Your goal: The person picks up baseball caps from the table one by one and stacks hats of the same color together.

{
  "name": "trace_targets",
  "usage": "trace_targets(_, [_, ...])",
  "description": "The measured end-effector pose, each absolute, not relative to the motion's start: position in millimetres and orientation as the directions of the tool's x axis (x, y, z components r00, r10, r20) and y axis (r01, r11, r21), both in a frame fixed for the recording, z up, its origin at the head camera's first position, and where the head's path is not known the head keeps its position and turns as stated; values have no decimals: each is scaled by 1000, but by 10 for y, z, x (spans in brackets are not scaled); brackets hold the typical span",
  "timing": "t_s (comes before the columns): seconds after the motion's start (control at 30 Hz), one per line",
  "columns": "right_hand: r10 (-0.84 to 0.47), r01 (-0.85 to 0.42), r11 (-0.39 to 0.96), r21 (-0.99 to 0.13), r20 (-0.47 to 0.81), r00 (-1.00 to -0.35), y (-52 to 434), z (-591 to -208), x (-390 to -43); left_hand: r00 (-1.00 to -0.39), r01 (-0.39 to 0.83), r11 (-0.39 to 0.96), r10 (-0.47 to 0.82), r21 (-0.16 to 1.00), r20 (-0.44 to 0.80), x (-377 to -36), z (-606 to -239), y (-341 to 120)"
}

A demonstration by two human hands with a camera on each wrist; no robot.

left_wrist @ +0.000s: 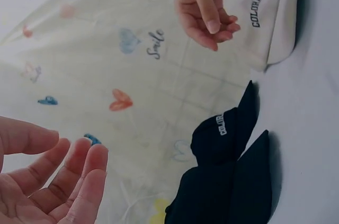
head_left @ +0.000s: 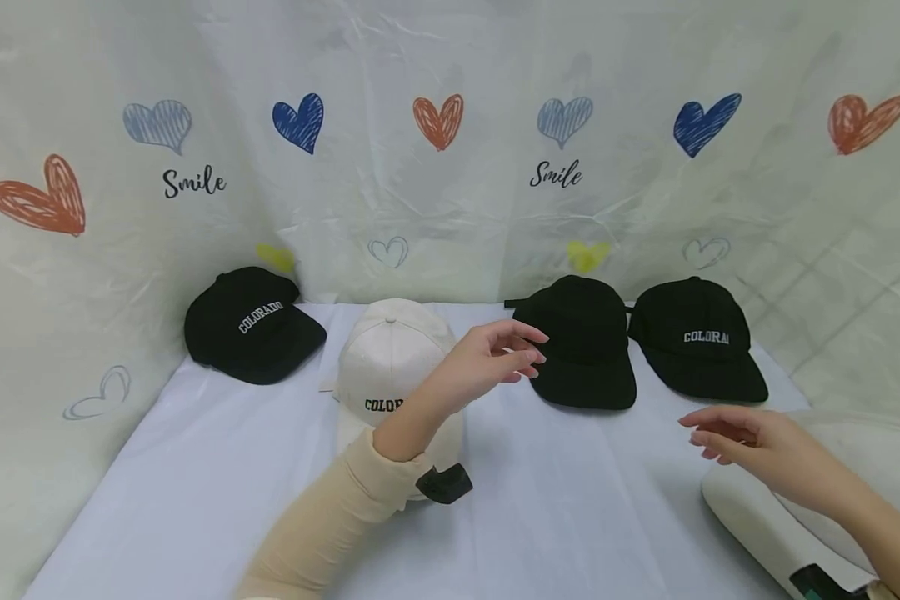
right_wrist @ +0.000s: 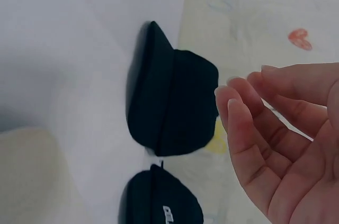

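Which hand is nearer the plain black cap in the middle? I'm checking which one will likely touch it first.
Left. The left hand hovers with open fingers right beside the plain black cap. The right hand hangs lower and farther off, nearer the person.

Across the back of the desk (head_left: 570, 500) four caps stand in a row and block a low reach to the heart-printed backdrop (head_left: 450, 192): a black cap (head_left: 251, 325) at far left, a cream cap (head_left: 393, 367) nearer the front, a plain black cap (head_left: 585, 350), and another lettered black cap (head_left: 697, 346) touching it. A bare gap lies between the far-left cap and the cream one. The left hand (head_left: 495, 358) hovers over the strip between the cream and plain black caps. The front middle of the desk lies bare. At front right, another cream cap (head_left: 795, 508) fills the corner under the right hand (head_left: 742, 446).
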State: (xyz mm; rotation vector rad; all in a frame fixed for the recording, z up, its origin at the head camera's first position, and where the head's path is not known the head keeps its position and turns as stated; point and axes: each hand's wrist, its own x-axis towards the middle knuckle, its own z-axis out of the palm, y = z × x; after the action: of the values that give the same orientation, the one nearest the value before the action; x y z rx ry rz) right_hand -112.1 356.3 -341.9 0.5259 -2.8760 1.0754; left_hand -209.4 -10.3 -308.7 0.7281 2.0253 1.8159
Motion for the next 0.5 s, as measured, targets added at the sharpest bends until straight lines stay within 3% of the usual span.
trace_targets(0.27, [-206, -273, 744, -610, 179, -962, 3894, -3479, -804, -794, 77, 4, 605, 997, 59, -2082, -3237, 242])
trace_targets(0.5, [66, 70, 859, -506, -26, -998, 4060, -3496, -641, -765, -29, -50, 644, 998, 10, -2031, -3429, 582])
